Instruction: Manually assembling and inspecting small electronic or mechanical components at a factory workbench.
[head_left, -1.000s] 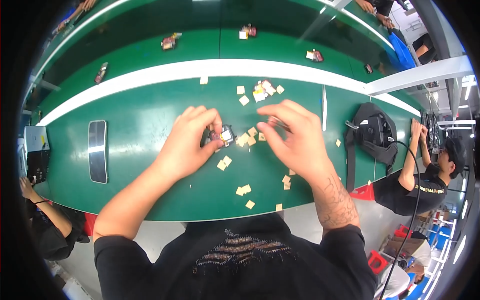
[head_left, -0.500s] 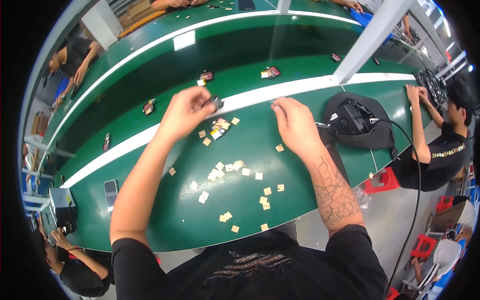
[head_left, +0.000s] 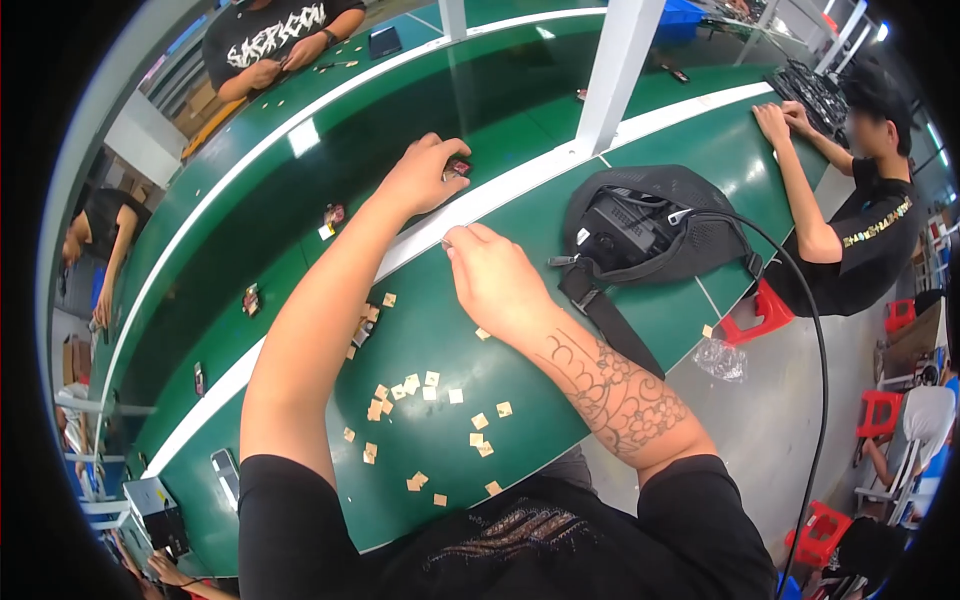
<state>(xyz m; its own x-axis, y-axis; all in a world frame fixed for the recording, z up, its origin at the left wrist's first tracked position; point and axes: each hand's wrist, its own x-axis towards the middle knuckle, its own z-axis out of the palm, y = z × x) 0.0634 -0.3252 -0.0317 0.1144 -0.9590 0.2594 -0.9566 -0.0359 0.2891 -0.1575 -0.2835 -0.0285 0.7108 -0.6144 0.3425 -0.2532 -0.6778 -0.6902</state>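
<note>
My left hand (head_left: 428,178) reaches across the white rail with its fingers apart. Between thumb and fingertips lies a small dark-and-red device (head_left: 457,168), partly covered by the hand; contact cannot be made out. My right hand (head_left: 495,280) is closed in a pinch just on the near side of the rail, around a thin metal tool (head_left: 446,241) of which only a bit shows. Beside my left forearm lies another small device (head_left: 367,325), half hidden, with small tan squares around it. More tan squares (head_left: 411,384) are scattered over the green table (head_left: 400,540).
A black bag (head_left: 650,225) with a cable stands right of my right hand. More small devices (head_left: 332,220) lie beyond the white rail (head_left: 225,398). A grey post (head_left: 615,80) rises from it. A phone (head_left: 225,475) lies at left. Co-workers sit at the right (head_left: 860,210) and far side.
The view has turned. My left hand moved from above the near table to a device beyond the rail; the dark piece it held no longer shows. My right hand stays pinched near the rail.
</note>
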